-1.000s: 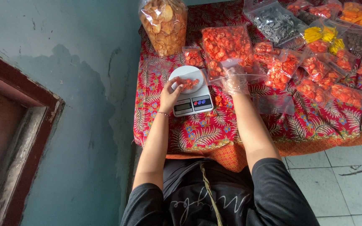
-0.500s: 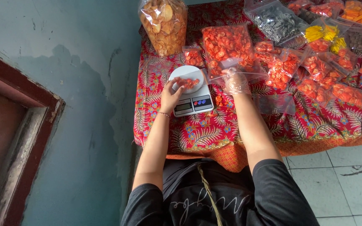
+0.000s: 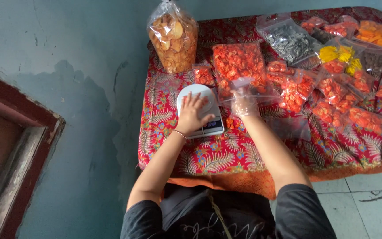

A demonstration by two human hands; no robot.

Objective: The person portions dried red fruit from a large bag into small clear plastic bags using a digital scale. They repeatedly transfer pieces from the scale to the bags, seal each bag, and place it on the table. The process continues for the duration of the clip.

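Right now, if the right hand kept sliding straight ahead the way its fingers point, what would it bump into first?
Most likely the big bag of red chips: the right hand already sits at its near edge, though whether they touch is unclear.

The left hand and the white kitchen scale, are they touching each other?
Touching. The head view shows the left hand lying flat on the round platform of the white kitchen scale, fingers spread over it, with no gap visible.

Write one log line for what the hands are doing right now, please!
left hand: flat on scale pan | right hand: in clear plastic, at open red-snack bag | cloth: red, patterned
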